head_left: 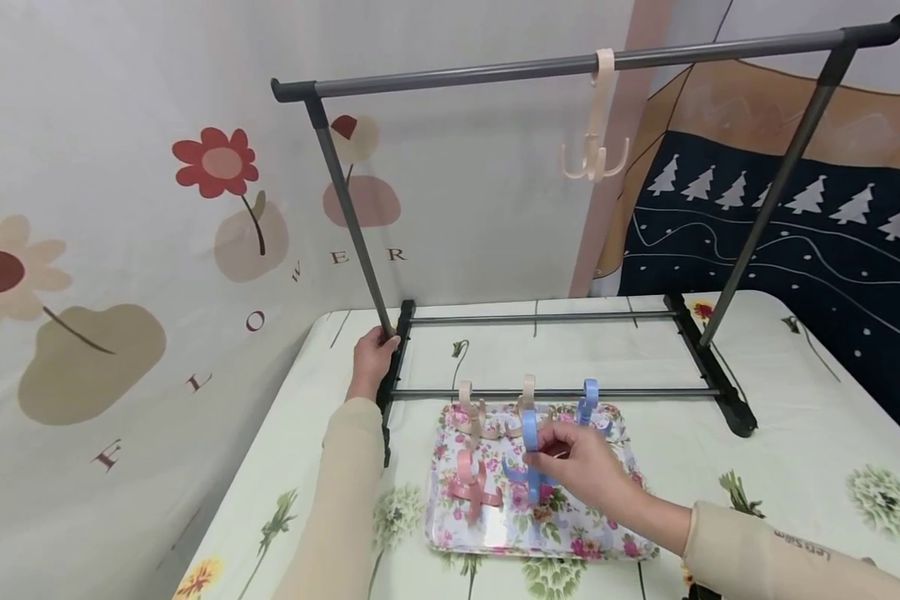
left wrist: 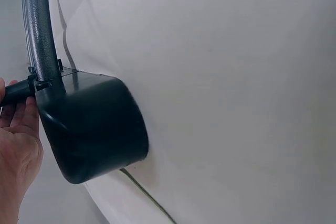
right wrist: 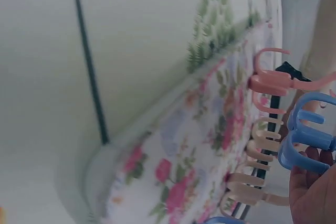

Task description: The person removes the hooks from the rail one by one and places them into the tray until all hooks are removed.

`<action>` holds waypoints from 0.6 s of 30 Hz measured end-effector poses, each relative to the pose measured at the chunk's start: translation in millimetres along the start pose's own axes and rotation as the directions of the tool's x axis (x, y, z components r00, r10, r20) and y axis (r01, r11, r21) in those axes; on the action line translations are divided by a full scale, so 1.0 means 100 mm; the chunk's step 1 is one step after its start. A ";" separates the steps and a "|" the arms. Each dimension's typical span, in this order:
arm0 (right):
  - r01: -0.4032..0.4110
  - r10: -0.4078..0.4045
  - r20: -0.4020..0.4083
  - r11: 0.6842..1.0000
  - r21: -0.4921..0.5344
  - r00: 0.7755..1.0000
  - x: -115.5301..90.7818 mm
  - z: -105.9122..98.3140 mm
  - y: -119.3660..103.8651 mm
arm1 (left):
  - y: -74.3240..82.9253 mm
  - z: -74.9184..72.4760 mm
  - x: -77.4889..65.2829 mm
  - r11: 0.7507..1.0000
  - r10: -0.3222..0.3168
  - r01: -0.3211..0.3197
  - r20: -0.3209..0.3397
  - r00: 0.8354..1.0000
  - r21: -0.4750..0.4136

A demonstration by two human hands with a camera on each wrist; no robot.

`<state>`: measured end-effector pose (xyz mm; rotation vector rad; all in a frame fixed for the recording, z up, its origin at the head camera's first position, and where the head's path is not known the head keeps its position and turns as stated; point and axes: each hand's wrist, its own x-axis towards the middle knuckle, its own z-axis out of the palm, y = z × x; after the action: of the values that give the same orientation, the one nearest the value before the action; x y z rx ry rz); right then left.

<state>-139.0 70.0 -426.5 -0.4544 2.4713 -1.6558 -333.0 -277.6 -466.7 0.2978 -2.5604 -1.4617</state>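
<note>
My left hand (head_left: 372,362) grips the low end of a grey and black hanging rack (head_left: 352,212), where its left post meets the foot. In the left wrist view, my fingers (left wrist: 27,113) curl by the black base piece (left wrist: 100,129). Over a floral tray (head_left: 457,537), my right hand (head_left: 585,471) pinches a blue multi-prong hook (head_left: 530,431) by its upper part; its prongs (right wrist: 310,135) show in the right wrist view. On the tray lie a pink hook (head_left: 474,492), two beige hooks (right wrist: 244,189) and another blue hook (head_left: 588,402).
A cream hook (head_left: 596,125) hangs from the rack's top bar (head_left: 457,77), right of centre. Two thin rods (head_left: 547,392) join the rack's feet just behind the tray. Patterned cloth covers the table (head_left: 802,483), and printed curtains (head_left: 480,200) stand behind it.
</note>
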 end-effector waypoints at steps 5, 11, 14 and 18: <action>-0.028 0.028 -0.004 1.000 0.010 1.000 -0.01 0.05 0.10 | 0.00 -0.01 0.00 1.000 0.003 -0.003 0.006 1.000 0.005; -0.045 0.044 0.024 0.998 0.048 0.999 -0.02 0.09 0.23 | -0.02 0.00 -0.01 1.000 0.001 -0.001 0.008 1.000 0.005; -0.027 0.026 0.031 0.999 0.046 0.999 -0.02 0.10 0.28 | -0.02 0.00 -0.01 1.000 0.007 -0.007 0.001 1.000 0.004; -0.002 0.001 0.033 0.999 0.047 0.999 -0.01 0.10 0.31 | 0.00 0.00 0.00 1.000 0.007 -0.007 -0.010 1.000 0.011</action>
<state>-140.5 72.2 -459.1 -0.4695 2.4038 -1.6880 -332.7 -277.4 -467.2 0.2966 -2.5596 -1.4409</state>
